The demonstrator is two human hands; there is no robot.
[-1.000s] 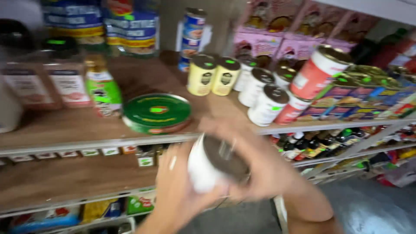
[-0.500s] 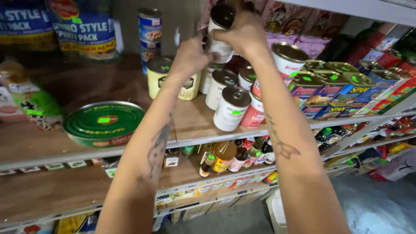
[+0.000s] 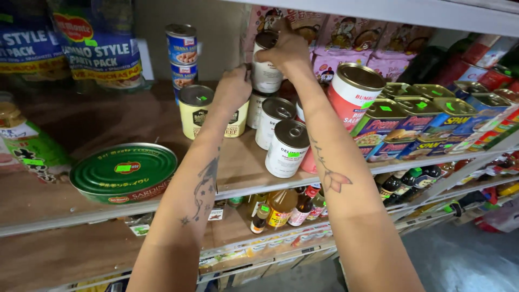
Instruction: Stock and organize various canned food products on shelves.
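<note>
Both my arms reach up to the back of a wooden shelf (image 3: 108,135). My right hand (image 3: 286,51) grips the top of a white can (image 3: 266,73) that rests stacked on another white can. My left hand (image 3: 233,89) is curled against the white can's left side, in front of a cream can (image 3: 238,119). Two more white cans (image 3: 286,148) stand in a row in front, nearer the shelf edge.
A flat oval green tin (image 3: 124,173) lies at the left. Small blue cans (image 3: 181,46) are stacked at the back. A red-and-white can (image 3: 351,94) and blue rectangular tins (image 3: 389,127) fill the right. Bottles (image 3: 281,208) stand on the shelf below.
A second ago both hands held the white can low in front of the shelves. They have since lifted it up and back onto the stack of white cans.
</note>
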